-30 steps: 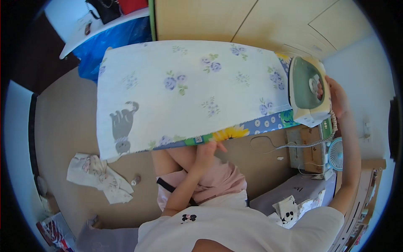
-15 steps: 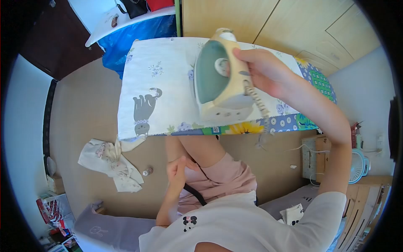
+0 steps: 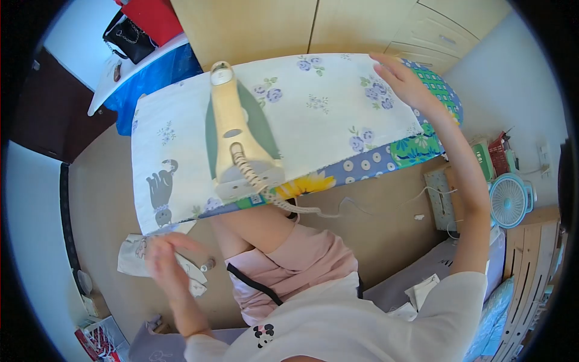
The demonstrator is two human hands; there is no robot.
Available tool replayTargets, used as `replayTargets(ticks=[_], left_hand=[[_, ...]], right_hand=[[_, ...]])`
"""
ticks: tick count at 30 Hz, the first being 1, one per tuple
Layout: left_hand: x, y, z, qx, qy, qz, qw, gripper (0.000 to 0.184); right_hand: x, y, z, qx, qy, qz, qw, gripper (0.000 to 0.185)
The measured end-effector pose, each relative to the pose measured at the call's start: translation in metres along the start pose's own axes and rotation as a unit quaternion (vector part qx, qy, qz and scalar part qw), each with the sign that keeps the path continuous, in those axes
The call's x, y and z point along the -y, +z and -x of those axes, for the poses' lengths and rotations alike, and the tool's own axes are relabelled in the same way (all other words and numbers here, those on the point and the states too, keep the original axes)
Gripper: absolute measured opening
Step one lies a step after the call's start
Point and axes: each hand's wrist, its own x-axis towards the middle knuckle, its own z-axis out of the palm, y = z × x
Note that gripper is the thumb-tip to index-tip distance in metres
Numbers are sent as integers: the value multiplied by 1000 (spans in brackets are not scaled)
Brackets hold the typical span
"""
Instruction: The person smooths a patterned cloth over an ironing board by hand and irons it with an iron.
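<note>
A cream and green clothes iron (image 3: 229,133) rests on a white flowered cloth (image 3: 325,133), its narrow end pointing away from me and neither hand on it. Its coiled cord (image 3: 246,169) hangs over the board's near edge. The cloth lies spread over an ironing board (image 3: 362,166) with a patterned cover. My right hand (image 3: 401,84) is at the cloth's far right part, fingers stretched and holding nothing. Slightly blurred, my left hand (image 3: 167,259) is just below the cloth's near left corner, fingers apart. A grey animal print (image 3: 161,187) shows near that corner.
Crumpled white cloth (image 3: 131,256) and a small bottle (image 3: 208,264) lie on the floor at left. Behind the board stand pale wooden cabinets (image 3: 247,30). A black handbag (image 3: 129,39) sits on a white surface, back left. A blue fan (image 3: 511,200) is at right.
My right hand has let go of the iron and moved to the right; the iron now rests further left on the cloth. My left hand has moved from my lap to the cloth's near left corner.
</note>
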Motion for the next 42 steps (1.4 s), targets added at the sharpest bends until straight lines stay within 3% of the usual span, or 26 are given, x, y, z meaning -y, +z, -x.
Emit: replayTargets(ticks=[2,3,5,6,8,9,11,14,17,21,23,26,32,42], left_hand=[[-15,1,-37,19,-3,14,1000,34],[-23,8,-57,23,-11,9,1000,38],[-44,34,-93,51,-80,-20,995,44],[-44,39,-108,48,-79,-24,995,44],[-43,44,-130,157,-184,67,968,48],[-44,49,-136,156,-182,67,968,48],[-44,59,-147,190,-238,113,946,45],[-37,67,-158,213,-291,156,919,45],[-44,86,-158,243,-347,180,888,43],[-42,104,-156,226,-339,198,891,41],[-38,105,-159,215,-339,180,898,37],[-38,105,-159,209,-331,173,904,33],[-37,110,-160,236,-327,187,896,36],[-32,191,-159,287,-334,241,865,38]], right_hand=[[-61,6,10,-51,-63,176,981,49],[-77,7,14,-53,-65,172,982,49],[-97,11,16,-46,73,167,982,52],[-97,11,14,-47,70,163,983,52],[-92,10,11,-60,140,238,959,53],[-93,12,7,-61,139,237,959,53],[-94,14,-6,-49,204,-10,978,51],[-89,10,-26,19,222,6,975,47],[-85,14,-40,-20,227,-47,973,41],[-79,17,-49,-49,234,-96,966,34],[-99,23,-52,-76,171,-5,982,31],[-101,12,-46,-85,187,85,975,30],[-96,-7,-28,-104,180,107,972,30],[-176,-78,24,-97,231,153,956,35]])
